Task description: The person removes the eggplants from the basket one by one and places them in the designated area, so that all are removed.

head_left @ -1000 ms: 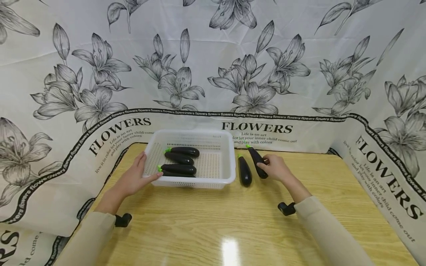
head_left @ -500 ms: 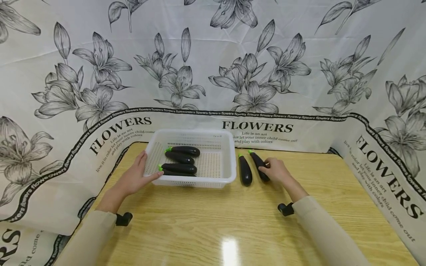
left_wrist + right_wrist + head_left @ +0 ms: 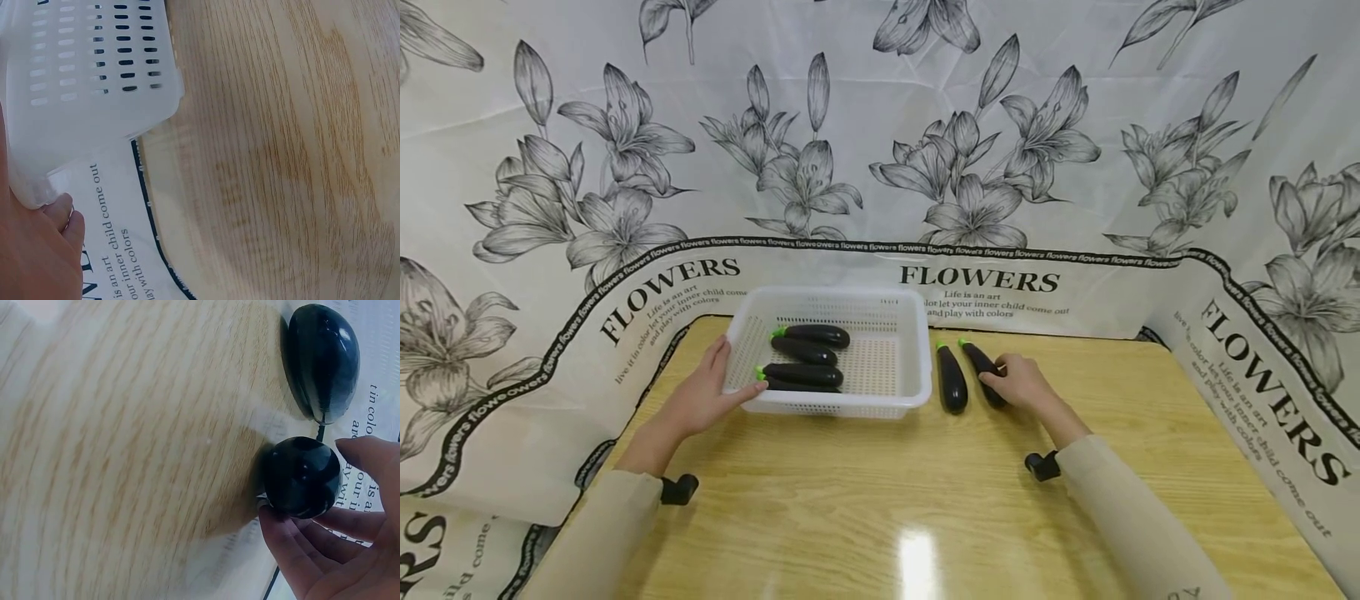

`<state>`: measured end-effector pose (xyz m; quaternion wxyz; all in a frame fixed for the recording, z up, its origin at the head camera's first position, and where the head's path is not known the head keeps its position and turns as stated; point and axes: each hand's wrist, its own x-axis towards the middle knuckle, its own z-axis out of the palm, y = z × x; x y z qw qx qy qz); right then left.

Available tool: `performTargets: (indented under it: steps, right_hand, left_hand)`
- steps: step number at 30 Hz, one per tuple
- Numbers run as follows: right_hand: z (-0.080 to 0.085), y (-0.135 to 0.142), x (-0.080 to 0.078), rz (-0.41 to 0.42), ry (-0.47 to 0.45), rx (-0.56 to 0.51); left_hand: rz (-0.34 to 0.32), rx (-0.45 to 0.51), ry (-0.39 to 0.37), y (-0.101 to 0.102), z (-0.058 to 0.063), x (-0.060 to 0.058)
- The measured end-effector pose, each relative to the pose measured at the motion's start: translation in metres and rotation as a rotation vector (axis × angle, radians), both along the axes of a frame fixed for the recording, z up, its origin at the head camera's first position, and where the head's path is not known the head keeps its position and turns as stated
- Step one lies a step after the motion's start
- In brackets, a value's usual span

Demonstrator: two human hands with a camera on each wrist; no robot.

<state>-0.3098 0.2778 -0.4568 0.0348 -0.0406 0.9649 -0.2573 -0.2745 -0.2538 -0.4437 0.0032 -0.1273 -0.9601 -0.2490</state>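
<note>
My left hand (image 3: 698, 402) holds the left end of a white plastic basket (image 3: 842, 401), with the thumb over the front rim and the fingers at its left side. In the left wrist view, fingertips curl round the basket's edge (image 3: 100, 122). Several dark eggplants (image 3: 805, 375) with bright green stems lie inside, towards the left. My right hand (image 3: 1024, 385) grips an eggplant (image 3: 977, 359) right of the basket, thumb on one side and fingers on the other; its rounded end (image 3: 303, 478) faces the right wrist camera. Another eggplant (image 3: 952, 385) lies between this one and the basket.
The wooden table (image 3: 850, 500) runs in front of both hands. White cloth (image 3: 1097, 208) printed with flowers and lettering hangs behind it and along both sides. A black wrist device (image 3: 679, 490) sits at the left cuff, another (image 3: 1042, 467) at the right.
The eggplant in my right hand has come slightly nearer and to the right, moving with the hand, then stayed nearly still. My left hand and the basket hold their place.
</note>
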Motion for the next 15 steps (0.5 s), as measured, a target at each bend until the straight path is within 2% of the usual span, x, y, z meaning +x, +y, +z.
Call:
performTargets:
  steps: [15]
  right_hand:
    - [0.0091, 0.0040, 0.0056, 0.047, -0.036, 0.033]
  left_hand:
    - [0.005, 0.011, -0.004, -0.0006, 0.0000, -0.0002]
